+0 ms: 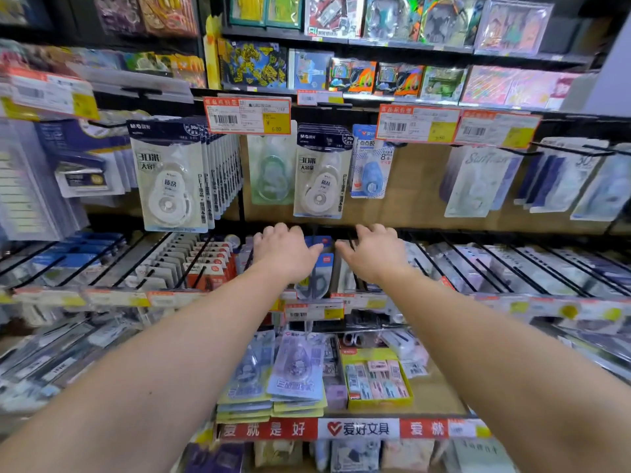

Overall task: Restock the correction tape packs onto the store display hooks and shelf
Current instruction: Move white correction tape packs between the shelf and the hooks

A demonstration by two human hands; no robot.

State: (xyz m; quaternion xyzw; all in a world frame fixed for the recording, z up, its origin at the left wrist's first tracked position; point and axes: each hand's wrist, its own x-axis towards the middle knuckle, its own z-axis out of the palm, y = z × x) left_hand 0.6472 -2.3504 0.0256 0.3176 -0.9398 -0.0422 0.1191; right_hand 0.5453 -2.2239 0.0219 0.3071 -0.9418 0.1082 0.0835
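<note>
**Both hands reach into the middle row of display hooks**

The fingers of the left hand (285, 252) curl down over the packs on the middle hooks, their tips hidden behind the packaging, so whether they grip anything cannot be told. The fingers of the right hand (374, 252) curl the same way just beside it, tips also hidden; their grasp is likewise unclear. Between the two thumbs shows a blue-carded pack (321, 264) hanging on a black hook (355, 268).

Above the hands, correction tape packs (170, 179) hang in a thick row at the left, with a shorter row of the same white packs (322, 175) right of centre and a small blue tape pack (370, 169) just beside it. An orange price tag (248, 116) sits over a pale green pack (271, 169).

Below the forearms, purple-tinted tape packs (297, 368) lie stacked on the lower shelf (440, 394), next to a yellow box (375, 380) of small items.
</note>
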